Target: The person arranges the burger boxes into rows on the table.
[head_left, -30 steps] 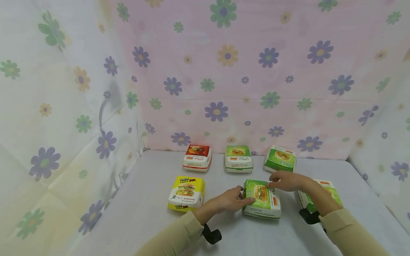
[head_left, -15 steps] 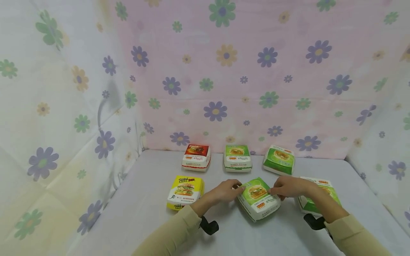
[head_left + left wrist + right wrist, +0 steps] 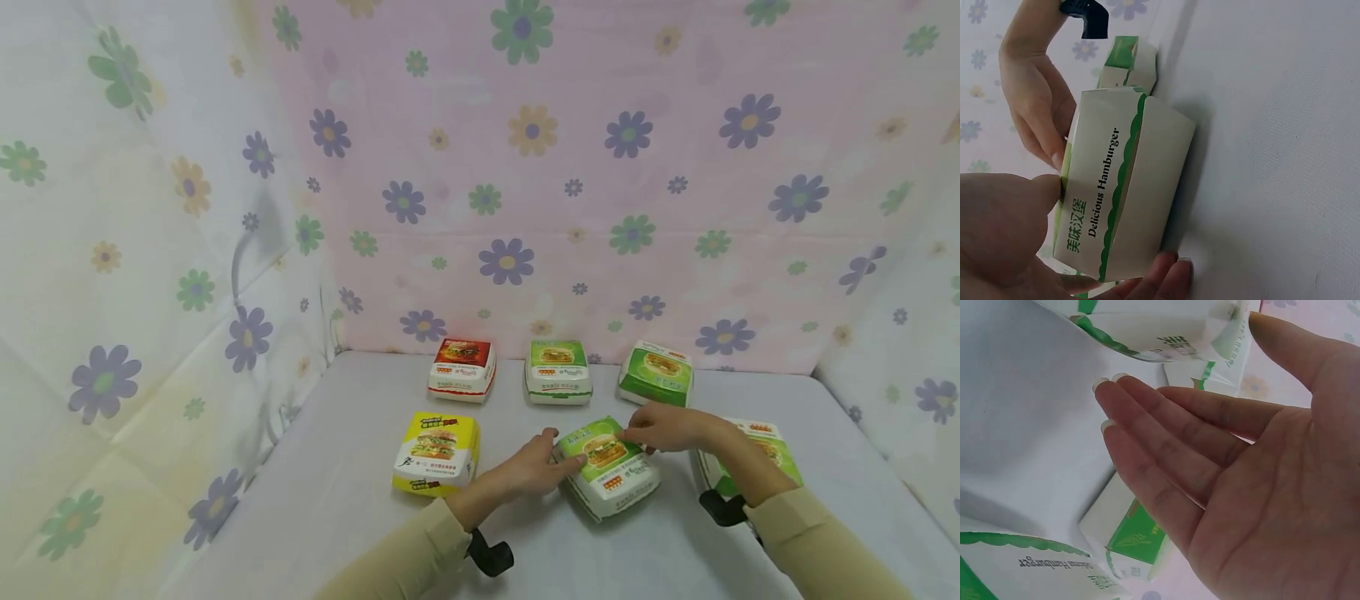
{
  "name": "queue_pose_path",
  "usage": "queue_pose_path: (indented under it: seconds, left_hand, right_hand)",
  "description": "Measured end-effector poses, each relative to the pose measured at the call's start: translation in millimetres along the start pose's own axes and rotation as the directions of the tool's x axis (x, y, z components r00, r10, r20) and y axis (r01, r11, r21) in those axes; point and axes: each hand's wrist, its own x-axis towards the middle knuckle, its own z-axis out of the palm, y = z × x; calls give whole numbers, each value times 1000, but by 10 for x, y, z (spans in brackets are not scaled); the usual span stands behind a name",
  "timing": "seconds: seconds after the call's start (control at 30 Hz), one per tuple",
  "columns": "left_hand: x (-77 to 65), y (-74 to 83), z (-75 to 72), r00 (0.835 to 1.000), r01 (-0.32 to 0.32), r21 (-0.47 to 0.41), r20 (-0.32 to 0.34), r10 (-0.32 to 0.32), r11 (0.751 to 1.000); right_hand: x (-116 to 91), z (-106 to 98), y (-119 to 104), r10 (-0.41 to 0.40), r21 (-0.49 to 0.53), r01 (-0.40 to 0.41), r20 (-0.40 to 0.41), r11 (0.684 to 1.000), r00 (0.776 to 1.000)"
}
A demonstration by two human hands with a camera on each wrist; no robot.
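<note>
The green-and-white box lies on the pale table between my two hands, set aslant. My left hand grips it at its left end: my thumb presses over the top edge while my other fingers reach round low, by the bottom corner. I cannot tell whether the whole base rests on the table. My right hand is at the far right corner of the box, its thumb near the edge; seen from that wrist, the fingers are loose and nearly straight, clasping nothing.

The lid is down. Its top is bright green on the far half, with a picture of a hamburger in the middle, and white on the near half, with small orange-red marks. The white side facing my left wrist carries green characters and "Delicious Hamburger" in black, above a scalloped green band along the seam.

To my left stands a yellow box, apart from the one I hold. To my right, partly behind my forearm, is another green box. Behind them sit a red box and two more green-topped ones, in front of a flowered pink cloth.
</note>
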Motion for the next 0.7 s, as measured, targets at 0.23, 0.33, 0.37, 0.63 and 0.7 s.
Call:
queue_pose_path:
  seconds: [0.23, 0.33, 0.37, 0.63, 0.7]
  left_hand:
    - [71, -33, -94, 1000, -26, -12, 0, 26, 1000]
    - [106, -48, -133, 1000, -14, -18, -18, 14, 1000]
    - [113, -49, -143, 1000, -8, -29, -20, 8, 1000]
    - [127, -49, -143, 1000, 13, -52, 15, -12, 999]
    - [110, -42, -144, 1000, 13, -55, 24, -12, 998]
  right_hand:
    - [-25, 108, 58, 45, 84, -45, 1, 995, 999]
    - [-57, 177, 60, 65, 119, -64, 0, 991, 998]
    - [-66, 195, 57, 65, 127, -65, -1, 990, 998]
    - [-112, 258, 11, 96, 213, -95, 3, 972, 995]
    - [-119, 265, -3, 84, 251, -83, 10, 964, 996]
